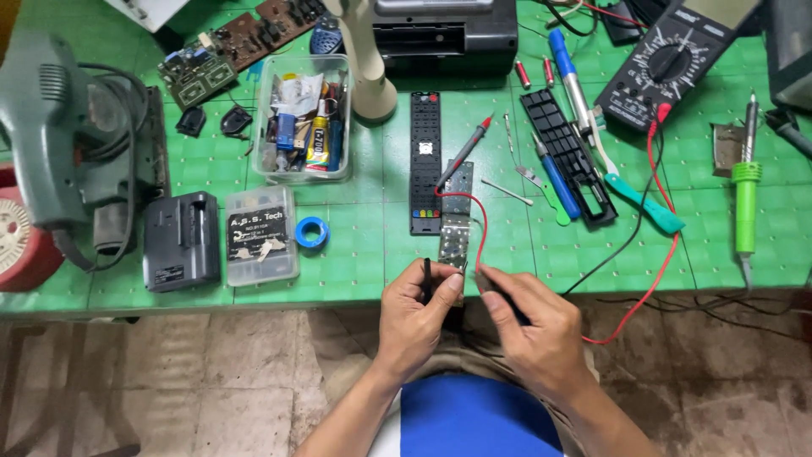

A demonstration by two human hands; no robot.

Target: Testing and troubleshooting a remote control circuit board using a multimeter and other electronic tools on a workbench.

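At nine o'clock on the green gridded surface (pixel 355 262) sit a dark grey rectangular battery charger (pixel 180 240), a clear plastic lidded parts case (pixel 261 234) and a small blue tape roll (pixel 311 232). At six o'clock my left hand (pixel 414 317) has its grip closed on a thin black probe (pixel 427 279), pinched between thumb and fingers, touching the near end of the narrow silver-grey remote circuit board (pixel 454 228). That board lies at the centre, just beside a long black remote control shell (pixel 425 161). My right hand (pixel 529 326) grips a dark probe handle; its fingers are curled shut around it, just beside the board's near edge. At two o'clock rests a black multimeter (pixel 668 63), with a green-handled soldering iron (pixel 746 190) at three.
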